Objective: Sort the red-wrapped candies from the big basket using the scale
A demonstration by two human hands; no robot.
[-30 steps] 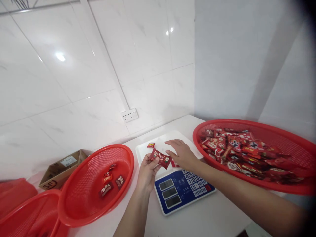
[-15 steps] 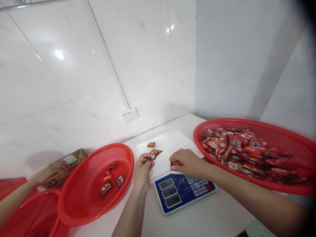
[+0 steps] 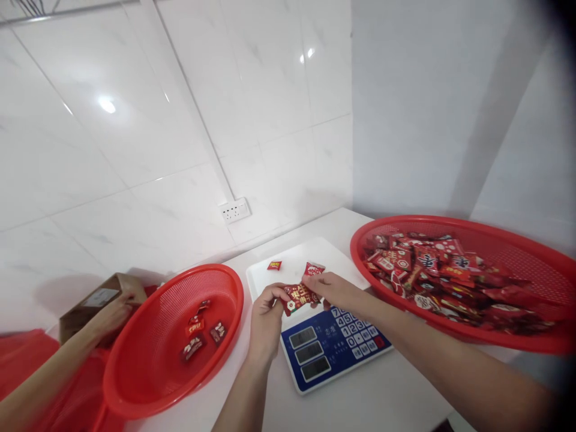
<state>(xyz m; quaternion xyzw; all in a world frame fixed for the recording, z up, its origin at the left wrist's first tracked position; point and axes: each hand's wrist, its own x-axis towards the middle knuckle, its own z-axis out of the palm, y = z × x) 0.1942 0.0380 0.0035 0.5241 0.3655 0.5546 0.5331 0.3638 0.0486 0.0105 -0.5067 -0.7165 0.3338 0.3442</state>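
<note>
- Gripping one dark red packet (image 3: 297, 297) by its opposite ends, the left hand (image 3: 265, 315) and right hand (image 3: 333, 288) meet over the near part of the scale (image 3: 294, 252).
- Change noted: half a second ago only the left hand held this packet; now the right hand has joined it, so neither is free.
- A red-and-white packet (image 3: 314, 267) shows just behind the right hand; contact cannot be confirmed.
- A small red-yellow packet (image 3: 274, 265) lies apart on the plate.
- Baskets flank the scale: right basket (image 3: 450, 223) heaped, left basket (image 3: 148, 360) holding few packets.
- Far left, a co-worker's hand (image 3: 117, 313) is now at the tilted carton (image 3: 83, 318).
</note>
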